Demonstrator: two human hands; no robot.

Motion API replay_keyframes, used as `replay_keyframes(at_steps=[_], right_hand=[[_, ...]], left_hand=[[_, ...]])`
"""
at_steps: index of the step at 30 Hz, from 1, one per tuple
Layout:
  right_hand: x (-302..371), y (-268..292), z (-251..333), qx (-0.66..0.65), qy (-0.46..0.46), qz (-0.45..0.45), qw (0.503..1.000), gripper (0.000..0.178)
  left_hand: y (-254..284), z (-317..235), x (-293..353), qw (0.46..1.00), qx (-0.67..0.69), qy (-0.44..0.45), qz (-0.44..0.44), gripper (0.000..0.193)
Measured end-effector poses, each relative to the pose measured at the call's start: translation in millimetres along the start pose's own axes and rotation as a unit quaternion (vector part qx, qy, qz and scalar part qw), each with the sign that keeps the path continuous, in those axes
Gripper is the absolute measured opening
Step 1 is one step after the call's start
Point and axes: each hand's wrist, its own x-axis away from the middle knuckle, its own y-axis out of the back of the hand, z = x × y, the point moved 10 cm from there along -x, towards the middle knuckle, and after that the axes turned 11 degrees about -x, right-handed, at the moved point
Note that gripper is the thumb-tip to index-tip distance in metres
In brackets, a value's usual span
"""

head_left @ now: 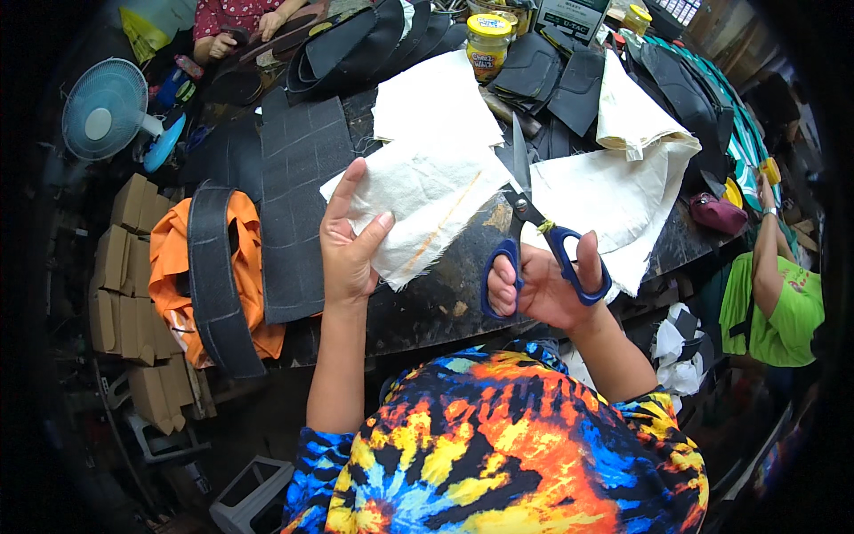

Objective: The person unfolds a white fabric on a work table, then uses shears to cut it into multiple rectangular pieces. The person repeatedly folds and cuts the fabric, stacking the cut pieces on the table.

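The white cloth (418,209) sits at the middle of the frame, held up over the dark surface (427,303). An orange line runs along it from upper right to lower left. The scissors (534,236) have their blades open at the cloth's right edge, near the top end of that line. Judging from this, the cut is at its very start: the cloth looks whole, no strip hangs loose, and the full length of the line is left to follow.

The left hand (349,245) pinches the cloth's left side, thumb in front and fingers behind, a narrow grip on the fabric. The right hand (544,289) fills the blue scissor handles, thumb through one loop and fingers through the other, spread fairly wide.

More white pieces (614,191) lie to the right and above, uncut as far as can be seen. Black panels (302,205) lie left of centre, orange fabric (178,276) beyond them, a jar (487,44) at the top. Another person's arm (765,258) shows at the right edge.
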Motion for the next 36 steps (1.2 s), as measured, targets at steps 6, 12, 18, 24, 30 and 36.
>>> replay_keyframes(at_steps=[6, 12, 18, 24, 30, 36], right_hand=[[10.8, 21.9, -5.9, 0.131, -0.028, -0.136, 0.982, 0.044], [0.4, -3.3, -16.4, -0.007, -0.015, -0.037, 0.999, 0.055], [-2.7, 16.0, -11.0, 0.057, -0.007, -0.143, 0.988, 0.043], [0.1, 9.7, -16.5, -0.046, 0.002, -0.13, 0.991, 0.04], [-0.5, 29.1, -10.6, -0.037, 0.048, -0.197, 0.979, 0.038], [3.3, 43.2, -11.8, -0.033, 0.064, -0.226, 0.972, 0.027]], left_hand=[[1.2, -2.9, 4.2, 1.0, -0.015, 0.0, -0.019, 0.07], [1.1, 0.5, 8.6, 0.999, -0.026, 0.02, -0.004, 0.071], [-7.2, 8.7, 17.6, 0.996, -0.08, 0.033, 0.027, 0.074], [-5.2, 10.2, 24.2, 0.994, -0.088, 0.039, 0.048, 0.078], [-7.3, 14.8, 32.8, 0.99, -0.121, 0.044, 0.064, 0.079], [-8.0, 15.2, 36.2, 0.988, -0.124, 0.058, 0.073, 0.078]])
